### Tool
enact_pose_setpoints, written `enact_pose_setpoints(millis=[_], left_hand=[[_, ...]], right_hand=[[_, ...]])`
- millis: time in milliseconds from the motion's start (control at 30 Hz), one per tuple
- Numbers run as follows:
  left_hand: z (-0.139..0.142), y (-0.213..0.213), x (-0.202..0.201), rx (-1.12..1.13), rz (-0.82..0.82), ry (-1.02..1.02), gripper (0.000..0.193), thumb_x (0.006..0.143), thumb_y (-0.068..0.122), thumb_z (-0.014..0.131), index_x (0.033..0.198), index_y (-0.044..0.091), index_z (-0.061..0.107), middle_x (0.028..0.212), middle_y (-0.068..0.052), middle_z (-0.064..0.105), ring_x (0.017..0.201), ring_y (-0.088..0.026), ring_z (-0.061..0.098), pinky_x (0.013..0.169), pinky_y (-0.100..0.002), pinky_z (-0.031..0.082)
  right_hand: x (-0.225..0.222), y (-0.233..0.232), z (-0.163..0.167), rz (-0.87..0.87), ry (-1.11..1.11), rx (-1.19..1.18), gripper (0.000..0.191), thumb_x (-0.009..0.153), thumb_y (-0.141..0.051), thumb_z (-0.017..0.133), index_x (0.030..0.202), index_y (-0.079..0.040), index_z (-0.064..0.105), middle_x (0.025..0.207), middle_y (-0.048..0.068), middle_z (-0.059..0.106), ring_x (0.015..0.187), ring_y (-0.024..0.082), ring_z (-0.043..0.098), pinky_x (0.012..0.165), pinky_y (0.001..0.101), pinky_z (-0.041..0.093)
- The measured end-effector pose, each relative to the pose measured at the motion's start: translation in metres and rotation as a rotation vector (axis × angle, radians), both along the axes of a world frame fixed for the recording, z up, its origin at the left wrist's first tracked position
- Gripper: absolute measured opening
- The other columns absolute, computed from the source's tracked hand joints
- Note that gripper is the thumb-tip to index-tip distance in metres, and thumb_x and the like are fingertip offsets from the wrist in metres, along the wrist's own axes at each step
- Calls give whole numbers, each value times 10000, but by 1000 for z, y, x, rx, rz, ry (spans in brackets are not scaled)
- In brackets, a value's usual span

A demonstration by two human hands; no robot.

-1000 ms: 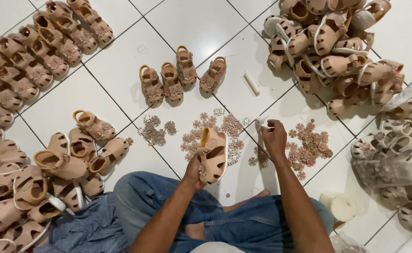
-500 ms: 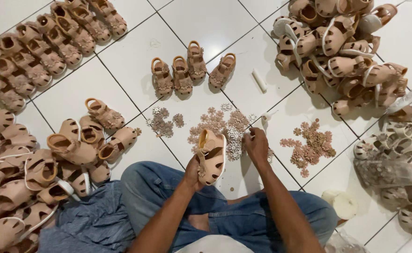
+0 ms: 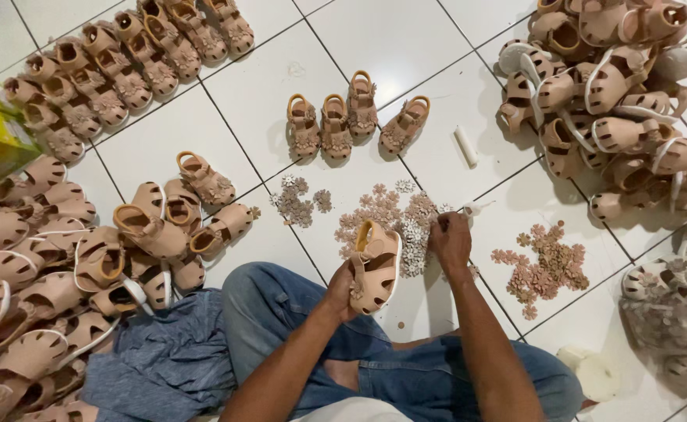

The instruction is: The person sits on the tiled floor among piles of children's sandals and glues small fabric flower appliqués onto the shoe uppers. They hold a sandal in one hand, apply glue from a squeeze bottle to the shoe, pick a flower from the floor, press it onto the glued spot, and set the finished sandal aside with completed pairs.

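Sandal [image 3: 375,266], small and tan with cut-out sides, sits in the left hand [image 3: 342,287], whose fingers are wrapped around its near edge so that the sole side tips toward the person's lap; it is held above the white tiled floor [image 3: 406,47], just in front of the knees in blue jeans [image 3: 281,312]. The right hand [image 3: 450,238] is lowered onto the edge of the middle heap of little flowers [image 3: 394,219], fingers curled together at the tips; whether they have pinched one of the flowers cannot be told. A second ago that hand was further right, at the near edge of the pinkish-brown flower heap [image 3: 547,266]; half a second ago it had already come left to the middle heap, and now it lies in about the same place there, just beside the sandal's toe. The left hand and its sandal have kept almost the same pose through all three moments. A smaller flower cluster [image 3: 300,202] lies to the left of the middle heap. Beyond the heaps, four finished sandals [image 3: 355,117] stand in a short row, with a short white stick [image 3: 466,146] near them. A big loose pile of sandals [image 3: 617,101] fills the upper right, neat rows of sandals [image 3: 125,62] run along the upper left, and another pile [image 3: 62,266] crowds the left side beside a blue cloth [image 3: 164,367].
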State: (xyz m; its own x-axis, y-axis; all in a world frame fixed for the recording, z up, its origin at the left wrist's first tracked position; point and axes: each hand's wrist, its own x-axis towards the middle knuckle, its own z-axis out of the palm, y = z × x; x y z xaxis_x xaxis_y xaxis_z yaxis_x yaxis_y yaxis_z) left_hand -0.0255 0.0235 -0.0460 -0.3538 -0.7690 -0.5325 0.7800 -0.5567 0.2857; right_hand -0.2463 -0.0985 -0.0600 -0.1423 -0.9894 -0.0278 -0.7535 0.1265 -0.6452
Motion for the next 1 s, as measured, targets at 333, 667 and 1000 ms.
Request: enact_pose_setpoints(millis=[333, 667, 1000], left_hand=[[5, 7, 4, 15, 34, 67, 399, 1053, 353, 479, 1261, 41, 615, 1051, -96, 724, 860, -194, 741, 739, -338, 652], [14, 17, -1, 14, -27, 66, 414, 1044, 376, 484, 1236, 42, 636, 1008, -95, 736, 819, -193, 741, 706, -334, 646], [27, 27, -1, -19, -8, 42, 411, 1063, 363, 444, 1258, 46, 617, 1029, -96, 734, 828, -188, 744, 705, -337, 648]], right_hand=[[-19, 18, -5, -135, -423, 218, 227, 861, -51, 755, 1071, 35, 739, 901, 124, 752, 783, 199, 694, 703, 331, 561], [-18, 66, 60, -119, -1101, 458, 217, 876, -21, 720, 1091, -3, 698, 978, 91, 726, 861, 177, 694, 790, 343, 605], [4, 90, 115, -18, -1355, 388, 108, 950, -7, 647, 1044, 2, 697, 971, 90, 706, 842, 175, 666, 769, 356, 591]])
